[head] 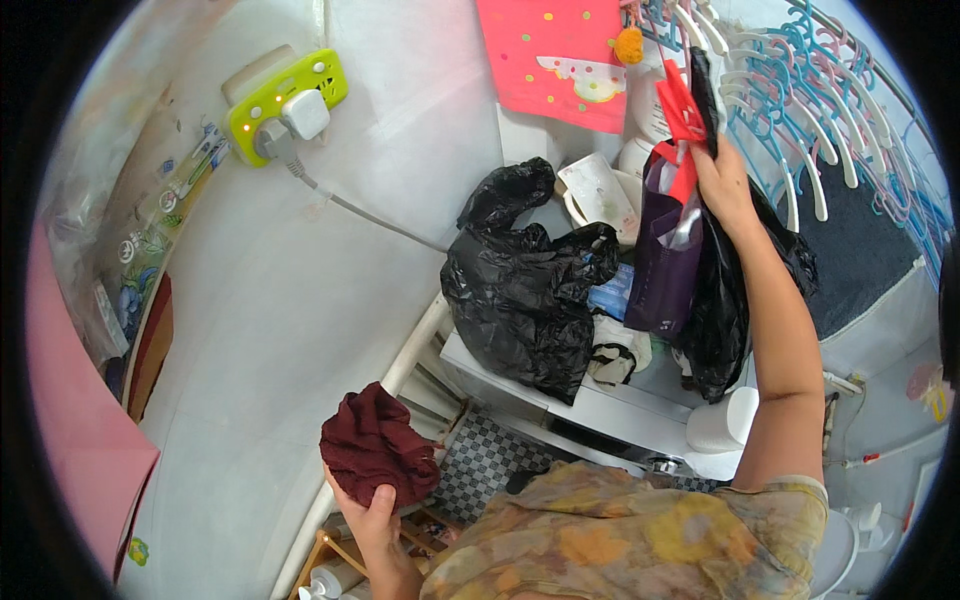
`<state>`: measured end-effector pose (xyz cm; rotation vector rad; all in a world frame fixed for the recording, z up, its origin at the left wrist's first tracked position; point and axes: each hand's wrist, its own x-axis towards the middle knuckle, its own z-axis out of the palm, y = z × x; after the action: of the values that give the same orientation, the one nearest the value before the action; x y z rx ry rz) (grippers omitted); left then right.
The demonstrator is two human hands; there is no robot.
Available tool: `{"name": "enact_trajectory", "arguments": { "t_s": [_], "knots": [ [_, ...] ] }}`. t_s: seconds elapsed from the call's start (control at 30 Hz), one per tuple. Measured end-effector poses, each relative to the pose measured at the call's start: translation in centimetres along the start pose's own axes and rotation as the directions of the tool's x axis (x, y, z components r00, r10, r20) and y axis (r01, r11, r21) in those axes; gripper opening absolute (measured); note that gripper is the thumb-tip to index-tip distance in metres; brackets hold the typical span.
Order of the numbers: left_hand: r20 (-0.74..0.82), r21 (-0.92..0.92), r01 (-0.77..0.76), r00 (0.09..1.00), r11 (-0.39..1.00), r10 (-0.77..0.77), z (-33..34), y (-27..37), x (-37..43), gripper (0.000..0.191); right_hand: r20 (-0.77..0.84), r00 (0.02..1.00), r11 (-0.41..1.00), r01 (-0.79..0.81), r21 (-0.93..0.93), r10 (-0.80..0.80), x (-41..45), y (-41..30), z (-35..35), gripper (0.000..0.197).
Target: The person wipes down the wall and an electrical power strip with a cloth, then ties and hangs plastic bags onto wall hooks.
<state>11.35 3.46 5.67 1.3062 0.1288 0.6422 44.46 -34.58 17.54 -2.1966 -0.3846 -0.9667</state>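
Observation:
My left hand [375, 525] holds a bunched dark red cloth [379, 450], thumb on top, at the lower left. At the upper right my right hand [721, 180] grips the tops of several bags: a dark purple bag [660, 277] with red handles [681, 112], and a black plastic bag [720, 322] behind it. The fingertips of that hand are partly hidden. Left of the purple bag, a crumpled black plastic bag [517, 300] lies on top of a white washing machine [622, 420]. A white cloth with dark trim [619, 352] lies between the bags.
A roll of white paper [724, 421] stands at the machine's front edge. Blue, pink and white hangers [817, 97] hang at the upper right above a dark towel [855, 247]. A green power strip [286, 105] is on the wall, its grey cord [375, 217] running towards the machine.

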Motion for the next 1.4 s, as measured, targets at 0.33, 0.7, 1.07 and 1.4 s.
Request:
{"name": "enact_trajectory", "arguments": {
  "t_s": [0.33, 0.7, 1.07, 1.4],
  "knots": [
    [-0.001, -0.005, 0.002, 1.0, 1.0, -0.002, -0.4, 0.3, 0.1, 0.088, -0.247, 0.963, 0.987, -0.134, -0.086, 0.11, -0.1, -1.1, -4.1, 0.034],
    [-0.004, -0.03, 0.029, 1.0, 0.999, -0.029, 0.1, 0.2, -0.2, 0.088, -0.169, 0.973, 0.909, -0.21, -0.361, 0.158, 0.3, 1.8, -0.8, 0.033],
    [-0.006, -0.033, 0.042, 0.999, 0.999, -0.043, 0.3, 0.1, -0.8, 0.09, 0.201, 0.969, 0.818, -0.002, -0.575, 0.144, -3.6, -0.7, 3.0, 0.028],
    [-0.013, -0.045, 0.033, 0.999, 0.998, -0.033, 0.2, -0.1, -0.9, 0.09, 0.036, 0.999, 0.899, -0.014, -0.438, 0.033, -2.7, -4.1, -2.0, 0.065]
  ]
}}
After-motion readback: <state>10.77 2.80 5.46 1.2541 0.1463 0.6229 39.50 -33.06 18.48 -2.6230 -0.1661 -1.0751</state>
